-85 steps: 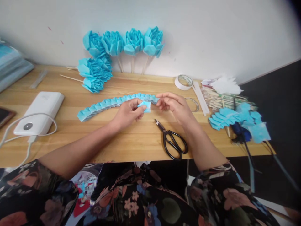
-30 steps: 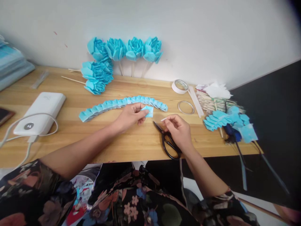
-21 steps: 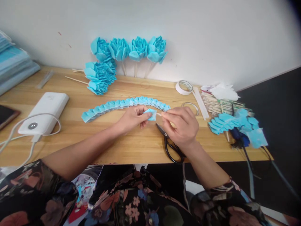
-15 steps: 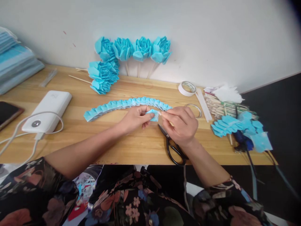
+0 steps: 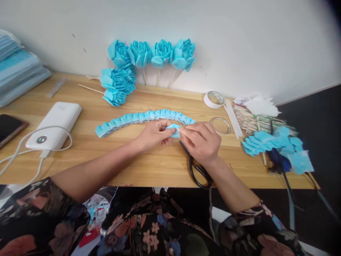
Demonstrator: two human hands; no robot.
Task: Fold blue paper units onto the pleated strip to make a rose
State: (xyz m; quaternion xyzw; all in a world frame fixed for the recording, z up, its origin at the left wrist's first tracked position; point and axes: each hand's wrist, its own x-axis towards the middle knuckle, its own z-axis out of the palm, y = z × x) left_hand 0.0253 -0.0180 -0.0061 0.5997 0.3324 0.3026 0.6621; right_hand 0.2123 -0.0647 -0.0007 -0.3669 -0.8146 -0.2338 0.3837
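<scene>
Blue paper piece (image 5: pixel 174 130) over tabletop (image 5: pixel 149 167), between both hands. Left hand (image 5: pixel 151 135) grip clamped on it from 9 o'clock; right hand (image 5: pixel 204 142) grip pinched shut on its 3 o'clock edge. Pleated strip (image 5: pixel 133 118) just beyond at 12 o'clock. Scissors (image 5: pixel 191 165) under right wrist.

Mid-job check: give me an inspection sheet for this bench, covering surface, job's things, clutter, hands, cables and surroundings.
Surface: wooden table, crowded along the back and right.
Job's things: folded blue piece held low over the table; curved chain of blue pieces just behind it.
Clutter: scissors partly under the right wrist; tape roll; loose blue pieces; paper flowers; power bank; phone; stacked blue sheets.
Grippers: left hand and right hand both pinch the folded blue piece.
Cables: white cable loops beside the power bank, then runs off left.
Surroundings: white wall; no other person seen.
</scene>
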